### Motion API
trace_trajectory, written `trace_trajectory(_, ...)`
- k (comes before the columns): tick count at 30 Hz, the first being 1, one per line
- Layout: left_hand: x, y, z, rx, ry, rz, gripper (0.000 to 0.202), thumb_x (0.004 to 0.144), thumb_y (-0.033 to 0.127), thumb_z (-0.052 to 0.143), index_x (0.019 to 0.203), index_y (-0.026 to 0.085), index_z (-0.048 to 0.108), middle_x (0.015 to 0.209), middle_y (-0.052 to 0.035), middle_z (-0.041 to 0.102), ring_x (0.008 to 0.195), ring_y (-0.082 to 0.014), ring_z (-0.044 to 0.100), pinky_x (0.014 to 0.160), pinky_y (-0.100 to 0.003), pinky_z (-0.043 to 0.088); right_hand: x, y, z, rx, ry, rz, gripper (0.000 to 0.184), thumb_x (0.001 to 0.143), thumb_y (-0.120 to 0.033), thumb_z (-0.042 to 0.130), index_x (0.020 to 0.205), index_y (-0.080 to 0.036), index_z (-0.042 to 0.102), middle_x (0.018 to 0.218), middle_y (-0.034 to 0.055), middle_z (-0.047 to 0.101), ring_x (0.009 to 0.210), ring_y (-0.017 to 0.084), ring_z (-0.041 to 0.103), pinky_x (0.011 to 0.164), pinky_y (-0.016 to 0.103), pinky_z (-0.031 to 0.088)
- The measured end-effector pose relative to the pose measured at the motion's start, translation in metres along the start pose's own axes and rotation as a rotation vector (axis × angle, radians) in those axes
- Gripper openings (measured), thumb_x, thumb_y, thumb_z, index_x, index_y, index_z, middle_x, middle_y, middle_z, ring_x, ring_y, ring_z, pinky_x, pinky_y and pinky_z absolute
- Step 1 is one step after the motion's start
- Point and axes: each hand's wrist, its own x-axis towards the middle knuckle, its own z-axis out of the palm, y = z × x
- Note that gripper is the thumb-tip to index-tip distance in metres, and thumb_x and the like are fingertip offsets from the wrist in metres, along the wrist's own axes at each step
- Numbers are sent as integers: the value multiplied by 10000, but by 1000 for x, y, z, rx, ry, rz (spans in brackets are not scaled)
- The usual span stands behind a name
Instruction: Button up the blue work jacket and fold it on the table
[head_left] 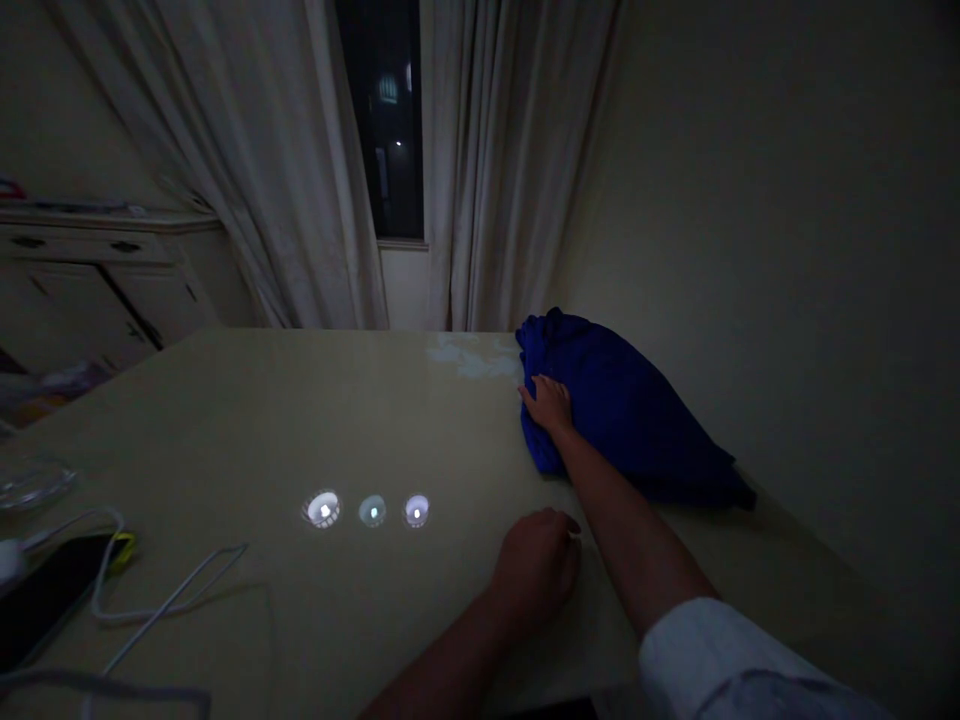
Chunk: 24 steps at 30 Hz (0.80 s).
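A bundle of dark blue cloth (630, 410) lies on the right side of the pale table, bulging in the middle and narrowing toward the right. My right hand (550, 403) rests on its crumpled left part, the thumb apart from the other fingers; no fold shows pinched between them. Nearer to me, my left hand (536, 565) is curled into a fist on the tabletop, apart from the cloth. Nothing sticks out of the fist, though its palm side is hidden. The dim light hides the cloth's finer folds.
The pale table (262, 420) shows round light reflections. On the left lie a dark phone-like object (52, 595), a white cable (180, 600) and a clear glass-like dish (34, 483). Behind are curtains (510, 170), a dark window (384, 130) and a cabinet (97, 280); a wall (787, 250) borders the right.
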Motion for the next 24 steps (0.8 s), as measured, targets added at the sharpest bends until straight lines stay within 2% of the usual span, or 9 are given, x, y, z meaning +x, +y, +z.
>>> trace_trajectory(3, 15, -7, -10, -305, 157, -215, 284, 971, 352, 461, 961, 176, 683, 823, -60, 719, 715, -186, 657, 705, -315, 529, -18, -30, -18, 228, 43, -145, 379, 1045, -385, 491, 1254, -146, 698, 1395, 176, 634, 1323, 271, 561, 1161, 417, 389)
trace_trajectory(5, 18, -17, -26, -447, 114, -264, 344, 976, 409, 433, 917, 167, 671, 749, -45, 687, 621, -169, 622, 604, -284, 507, -47, -57, -32, 440, 7, -293, 358, 1039, -413, 516, 1196, -165, 721, 1372, 165, 631, 1309, 249, 569, 1109, 377, 442)
trace_trajectory(6, 15, -23, -37, -438, 49, -221, 340, 958, 417, 456, 904, 166, 680, 755, -49, 693, 625, -175, 628, 597, -284, 510, -66, -70, -38, 563, -71, -392, 364, 1039, -442, 522, 1196, -182, 723, 1350, 147, 644, 1276, 235, 593, 1066, 358, 474)
trace_trajectory(9, -11, -52, -75, -132, -147, 60, 242, 844, 341, 585, 958, 206, 751, 924, -69, 775, 811, -232, 705, 739, -317, 564, -128, -100, -42, 824, -585, -844, 387, 1047, -498, 515, 1260, -248, 720, 1257, 70, 724, 1184, 198, 668, 1050, 345, 487)
trace_trajectory(10, -23, -63, -87, -18, -210, 146, 269, 806, 308, 606, 1010, 235, 768, 1001, -63, 791, 875, -244, 720, 788, -318, 573, -146, -106, -39, 852, -676, -940, 414, 1023, -529, 551, 1283, -253, 717, 1252, 66, 738, 1173, 207, 680, 1051, 354, 487)
trace_trajectory(11, -34, -74, -96, 62, -242, 191, 307, 783, 283, 610, 1039, 251, 776, 1051, -56, 797, 926, -249, 729, 821, -306, 576, -161, -110, -34, 877, -680, -977, 461, 982, -565, 601, 1293, -247, 718, 1244, 74, 749, 1162, 224, 691, 1051, 369, 488)
trace_trajectory(15, -64, -105, -107, 223, -241, 271, 413, 744, 259, 606, 1117, 241, 782, 1130, -67, 796, 1045, -284, 726, 937, -313, 567, -191, -119, -20, 1018, -470, -853, 545, 877, -602, 706, 1256, -212, 746, 1198, 107, 775, 1120, 259, 714, 1042, 401, 499)
trace_trajectory(19, -67, -106, -98, 291, -151, 254, 385, 815, 303, 572, 1137, 241, 774, 1157, -85, 785, 1077, -303, 710, 994, -376, 547, -193, -119, -26, 1220, -622, -731, 428, 960, -518, 655, 1241, -212, 757, 1252, 106, 762, 1181, 244, 704, 1063, 396, 500)
trace_trajectory(24, -58, -83, -105, 328, -196, 262, 289, 819, 239, 562, 1003, 240, 786, 1001, -73, 801, 962, -290, 738, 875, -355, 560, -199, -116, -30, 1310, -731, -418, 427, 973, -527, 652, 1246, -214, 753, 1293, 100, 744, 1226, 250, 681, 1091, 414, 485)
